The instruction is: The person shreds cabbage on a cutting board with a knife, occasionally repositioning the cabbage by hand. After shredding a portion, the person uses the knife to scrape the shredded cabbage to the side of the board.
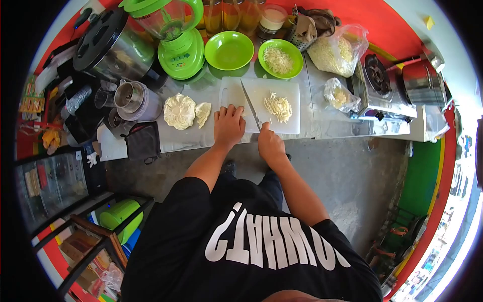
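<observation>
My right hand grips a kitchen knife by its handle, with the blade pointing away from me across the white cutting board. To the left of the blade, my left hand presses on the near part of the board with bent fingers. Whatever lies under those fingers is hidden. A heap of pale shredded cabbage rests on the board, right of the knife. Off the board's left side sit a cut cabbage head and a loose cabbage piece.
Behind the board stand a green bowl and another green bowl holding shreds. A green blender and a metal-topped container are at left. Plastic bags and a gas stove lie right. The steel counter ends before me.
</observation>
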The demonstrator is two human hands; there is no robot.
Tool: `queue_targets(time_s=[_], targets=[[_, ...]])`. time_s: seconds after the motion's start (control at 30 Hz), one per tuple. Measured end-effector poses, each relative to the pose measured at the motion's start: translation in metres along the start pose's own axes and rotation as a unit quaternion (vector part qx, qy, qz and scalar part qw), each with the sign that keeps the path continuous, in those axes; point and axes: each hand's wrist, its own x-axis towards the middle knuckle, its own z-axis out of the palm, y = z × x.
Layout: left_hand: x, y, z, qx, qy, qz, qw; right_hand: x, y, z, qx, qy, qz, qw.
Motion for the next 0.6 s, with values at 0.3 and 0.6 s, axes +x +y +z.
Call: queue_targets(time_s=[0.3, 0.6], targets=[[-0.002, 0.000, 0.004, 0.011, 0.028, 0.007, 1.000, 0.000, -0.007, 0.020, -0.003, 0.038, 0.024, 0.999], [0.000, 0.000, 0.003, 0.009, -0.010, -0.016, 1.000, -0.015, -0.013, 0.012, -0.042, 0.012, 0.032, 0.999]])
